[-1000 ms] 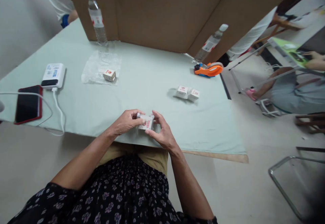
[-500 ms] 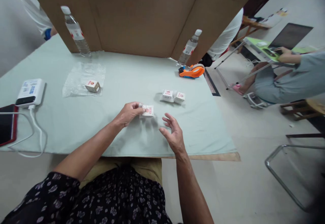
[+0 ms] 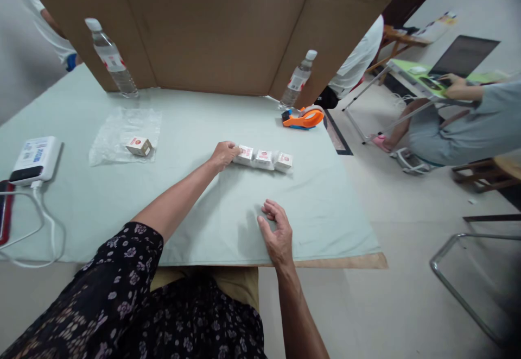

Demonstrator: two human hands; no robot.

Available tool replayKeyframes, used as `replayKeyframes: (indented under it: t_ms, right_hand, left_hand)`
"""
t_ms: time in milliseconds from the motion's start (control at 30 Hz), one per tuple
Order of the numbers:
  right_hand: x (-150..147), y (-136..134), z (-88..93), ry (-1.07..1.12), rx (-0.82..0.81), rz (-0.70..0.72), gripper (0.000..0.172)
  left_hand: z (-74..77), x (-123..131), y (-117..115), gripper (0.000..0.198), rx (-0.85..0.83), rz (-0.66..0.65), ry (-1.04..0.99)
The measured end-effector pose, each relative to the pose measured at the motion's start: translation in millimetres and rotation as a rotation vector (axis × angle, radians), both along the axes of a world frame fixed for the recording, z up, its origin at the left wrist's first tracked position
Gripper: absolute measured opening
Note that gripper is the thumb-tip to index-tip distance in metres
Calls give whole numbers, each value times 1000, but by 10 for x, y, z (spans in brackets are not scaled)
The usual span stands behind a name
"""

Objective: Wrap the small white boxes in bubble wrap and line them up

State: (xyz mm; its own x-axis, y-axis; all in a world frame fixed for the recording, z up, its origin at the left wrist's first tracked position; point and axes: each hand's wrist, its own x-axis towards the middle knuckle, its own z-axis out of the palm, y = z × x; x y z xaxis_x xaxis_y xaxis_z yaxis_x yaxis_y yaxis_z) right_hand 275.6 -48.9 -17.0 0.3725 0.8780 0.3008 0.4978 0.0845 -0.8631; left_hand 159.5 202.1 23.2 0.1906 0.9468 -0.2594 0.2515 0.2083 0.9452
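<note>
My left hand [image 3: 225, 155] pinches the left end of a small white box wrapped in clear plastic [image 3: 245, 155], at the left of a row. Beside it stand a second wrapped box [image 3: 264, 158] and a third wrapped box [image 3: 283, 161]. Nearer the front edge, my right hand [image 3: 278, 233] is held over the cloth with its fingers curved and apart, holding nothing. On the left, a small unwrapped box [image 3: 139, 146] rests on a sheet of bubble wrap [image 3: 109, 139].
A tall cardboard panel [image 3: 211, 33] stands behind, with a left bottle [image 3: 113, 61] and a right bottle [image 3: 297, 81] before it. An orange tape dispenser [image 3: 305, 118] lies at the back right; a white power bank [image 3: 36, 158] at left. A seated person [image 3: 459, 125] uses a laptop.
My left hand has moved forward and right with its wrapped box, which now sits in line with the other two. My right hand has shifted slightly toward the front edge.
</note>
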Motion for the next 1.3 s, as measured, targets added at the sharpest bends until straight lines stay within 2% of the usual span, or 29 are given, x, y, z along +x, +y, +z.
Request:
replayKeyframes:
  t_ms: [100, 200, 300, 400, 500, 600, 733, 833, 900, 967, 1033, 1100, 1167, 1233, 1300]
  right_hand:
    - [15, 0, -10, -6, -4, 1, 26]
    - [32, -6, -33, -9, -1, 8, 25]
    - [58, 0, -50, -32, 17, -4, 24]
    - [86, 25, -54, -68, 20, -11, 24]
    - [99, 50, -47, -97, 2, -2, 25]
    - [103, 63, -45, -111, -10, -5, 26]
    - [111, 77, -51, -117, -7, -32, 26]
    - [35, 83, -5, -131, 14, -56, 24]
    - [-120, 106, 63, -154, 33, -27, 23]
    - [-365, 174, 136, -178, 34, 79, 28]
    - [-659, 287, 179, -190, 10, 223, 46]
    - [-937, 407, 174, -213, -17, 337, 68]
    - [-1135, 495, 130, -229, -43, 388, 73]
    - [-1218, 536, 75, -205, -65, 377, 67]
    - [-1191, 544, 35, -122, -98, 323, 63]
  left_hand:
    - [-5, -63, -99, 49, 30, 0, 31]
    - [-10, -269, -282, 52, 148, -52, 129]
    - [-3, -721, -432, 45, 446, -76, 345]
    - [69, -1376, -428, 51, 701, 60, 610]
    - [183, -1987, -264, 64, 661, 280, 845]
    - [250, -2302, -50, 65, 459, 362, 914]
    - [268, -2323, 103, 58, 263, 365, 925]
    - [274, -2247, -3, 54, 291, 347, 896]
    - [265, -2169, -230, 61, 338, 283, 838]
    - [232, -2051, -583, 67, 363, 168, 708]
    - [173, -1891, -1013, 67, 347, 13, 514]
    - [98, -1711, -1423, 67, 338, -61, 356]
    - [24, -1567, -1701, 64, 336, -86, 305]
    - [-24, -1534, -1771, 62, 373, -111, 297]
    - [-32, -1661, -1626, 59, 481, -146, 357]
